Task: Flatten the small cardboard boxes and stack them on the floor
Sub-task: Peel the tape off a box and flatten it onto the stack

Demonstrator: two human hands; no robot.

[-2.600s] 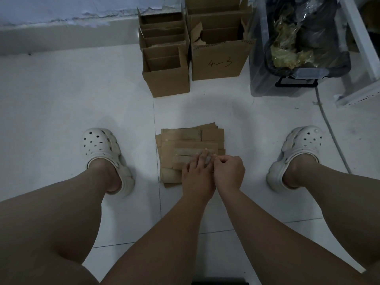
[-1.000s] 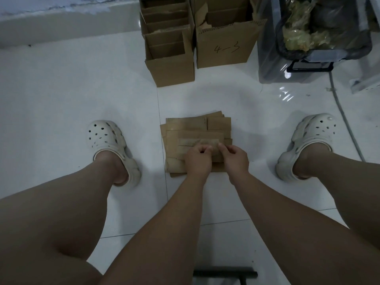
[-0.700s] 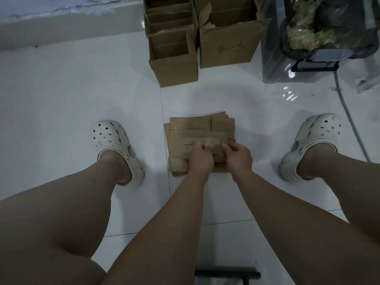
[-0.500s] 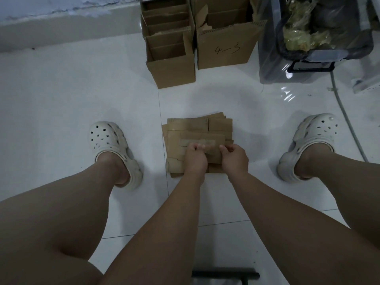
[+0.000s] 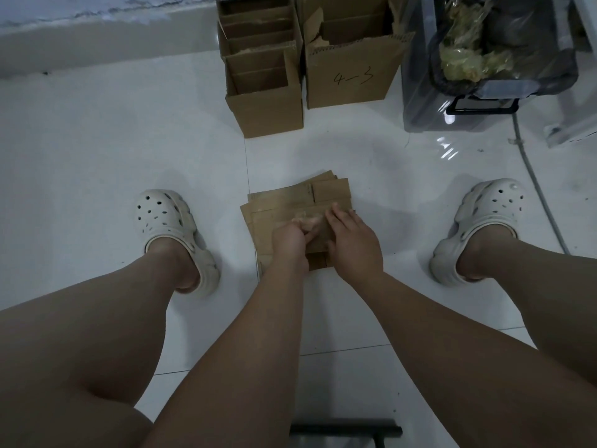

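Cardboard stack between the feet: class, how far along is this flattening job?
Done: a stack of flattened boxes lies on the floor. In hand: the left hand pinches the top sheet while the right hand presses it flat. Left: small boxes stand unflattened beyond the stack, beside a larger box marked 4-3.

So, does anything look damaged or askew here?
Two things. The box marked 4-3 has a torn, ragged flap at its left corner. The flattened stack is uneven, pieces offset with corners poking out at the far edge.
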